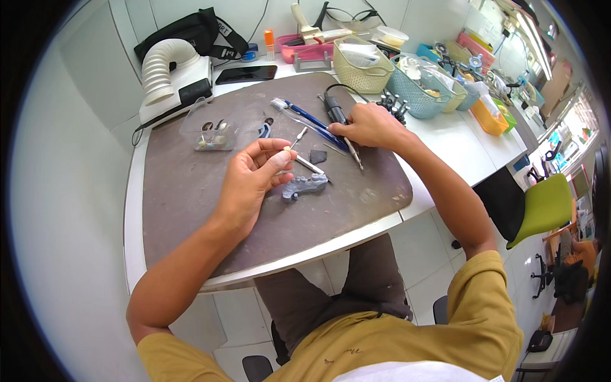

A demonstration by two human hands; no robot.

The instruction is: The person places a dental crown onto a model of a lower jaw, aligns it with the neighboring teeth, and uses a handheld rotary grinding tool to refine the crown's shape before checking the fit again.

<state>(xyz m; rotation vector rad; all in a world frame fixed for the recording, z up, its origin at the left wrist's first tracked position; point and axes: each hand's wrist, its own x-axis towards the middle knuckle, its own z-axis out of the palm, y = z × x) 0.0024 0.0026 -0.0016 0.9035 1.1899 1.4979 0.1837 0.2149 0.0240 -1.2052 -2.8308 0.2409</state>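
My left hand (254, 170) pinches a small, pale, tooth-like piece (287, 149) between thumb and fingertips, above the mat. My right hand (370, 129) is closed around a dark rotary handpiece (335, 109), whose metal tip (358, 159) points toward me. A grey dental model (305, 185) rests on the mat just right of my left fingers. Beside it lie a white-handled tool (310, 165) and a dark square piece (318, 156). Between my hands are a toothbrush (280, 104) and a long blue tool (307, 113).
The brown mat (191, 216) covers the table. A clear box (210, 137) of small parts stands left, near a white machine with a ribbed hose (167, 60). Behind are a phone (246, 74) and baskets (363, 70). A bur stand (394, 105) is beyond my right hand.
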